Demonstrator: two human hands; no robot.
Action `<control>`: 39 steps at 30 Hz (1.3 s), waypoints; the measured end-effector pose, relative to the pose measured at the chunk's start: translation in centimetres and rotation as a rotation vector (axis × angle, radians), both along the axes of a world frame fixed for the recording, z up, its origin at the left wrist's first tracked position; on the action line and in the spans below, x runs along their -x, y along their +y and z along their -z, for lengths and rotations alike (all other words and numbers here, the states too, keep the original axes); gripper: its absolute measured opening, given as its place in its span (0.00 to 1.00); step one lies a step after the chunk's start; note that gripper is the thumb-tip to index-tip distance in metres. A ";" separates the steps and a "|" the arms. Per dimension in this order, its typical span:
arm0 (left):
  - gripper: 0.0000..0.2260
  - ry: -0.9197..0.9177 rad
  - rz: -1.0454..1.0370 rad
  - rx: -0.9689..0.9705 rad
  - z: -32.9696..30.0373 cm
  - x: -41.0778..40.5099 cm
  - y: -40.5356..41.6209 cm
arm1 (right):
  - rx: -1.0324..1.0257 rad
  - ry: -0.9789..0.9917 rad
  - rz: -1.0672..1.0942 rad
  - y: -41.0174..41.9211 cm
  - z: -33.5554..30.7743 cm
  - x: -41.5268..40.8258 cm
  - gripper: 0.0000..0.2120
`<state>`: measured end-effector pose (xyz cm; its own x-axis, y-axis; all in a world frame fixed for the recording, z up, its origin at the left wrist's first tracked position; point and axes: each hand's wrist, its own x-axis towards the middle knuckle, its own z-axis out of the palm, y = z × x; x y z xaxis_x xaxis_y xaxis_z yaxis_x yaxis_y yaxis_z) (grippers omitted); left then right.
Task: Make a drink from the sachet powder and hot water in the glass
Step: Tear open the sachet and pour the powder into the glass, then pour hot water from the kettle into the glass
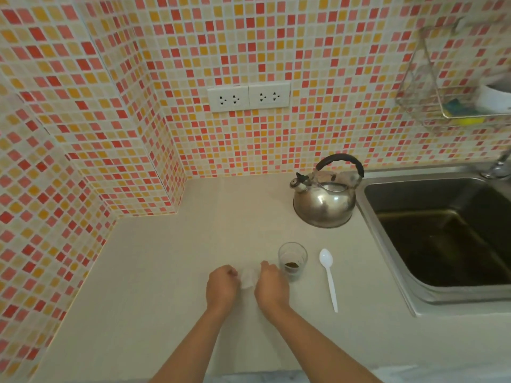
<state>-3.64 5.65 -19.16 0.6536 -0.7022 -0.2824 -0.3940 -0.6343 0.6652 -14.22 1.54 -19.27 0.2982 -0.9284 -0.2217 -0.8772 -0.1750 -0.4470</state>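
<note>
A small clear glass stands on the beige counter with a little brown powder at its bottom. Just left of it, my left hand and my right hand both pinch a pale, blurred sachet held between them, low over the counter. A white plastic spoon lies to the right of the glass, bowl pointing away from me. Further back stands a steel kettle with a black handle, its spout facing left.
A steel sink fills the right side, with a tap at its far corner. Two wall sockets sit above the counter. A wire rack with sponges hangs at the upper right. A tiled wall juts out on the left.
</note>
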 end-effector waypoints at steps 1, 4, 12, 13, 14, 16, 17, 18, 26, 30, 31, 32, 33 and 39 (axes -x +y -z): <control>0.08 -0.019 0.014 0.000 0.1 0.0 0.1 | 0.029 0.027 -0.028 0.0 0.2 0.1 0.16; 0.08 -0.070 0.063 0.009 0.4 0.0 0.1 | 0.079 0.104 -0.131 0.2 0.7 0.3 0.16; 0.11 -0.105 0.071 0.110 0.4 -0.6 -0.1 | 0.151 0.035 -0.191 1.7 0.6 2.6 0.13; 0.09 -0.106 0.070 0.143 0.1 -0.8 -0.3 | 0.161 0.002 -0.164 2.2 0.7 3.6 0.13; 0.08 -0.101 0.065 0.176 -0.2 -1.1 -0.6 | 0.174 -0.023 -0.134 2.7 0.8 4.7 0.13; 0.05 -0.079 0.059 0.243 -1.0 -1.5 -1.5 | 0.191 -0.055 -0.039 3.4 0.9 7.3 0.13; 0.05 -0.074 0.066 0.277 -1.4 -1.6 -2.1 | 0.194 -0.070 0.029 3.5 0.8 8.7 0.12; 0.04 -0.073 0.077 0.309 -1.8 -1.7 -2.9 | 0.202 -0.082 0.105 3.3 0.4 10.0 0.11; 0.06 0.020 0.247 0.453 -6.9 1.3 -12.0 | 0.314 -0.271 0.438 -6.2 -5.9 15.5 0.15; 0.12 0.047 0.321 0.410 -8.8 3.6 -16.9 | 0.350 -0.299 0.314 -14.2 -9.8 15.8 0.26; 0.13 0.032 0.339 0.390 -9.1 4.1 -18.0 | 0.352 -0.271 0.272 -16.3 -10.4 15.8 0.28; 0.14 0.012 0.349 0.371 -9.4 4.5 -19.2 | 0.349 -0.240 0.243 -18.5 -10.9 15.7 0.30; 0.14 -0.009 0.357 0.360 -9.7 4.8 -20.2 | 0.347 -0.215 0.231 -20.4 -11.4 15.6 0.32; 0.21 -0.138 0.413 0.213 -10.2 6.3 -25.5 | 0.348 -0.069 0.063 -29.2 -11.6 14.7 0.37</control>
<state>-9.89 -19.87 -8.96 0.3294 -0.9436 -0.0347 -0.6776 -0.2618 0.6873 -28.94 -27.66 -7.66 0.2409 -0.9618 0.1300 -0.8609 -0.2736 -0.4289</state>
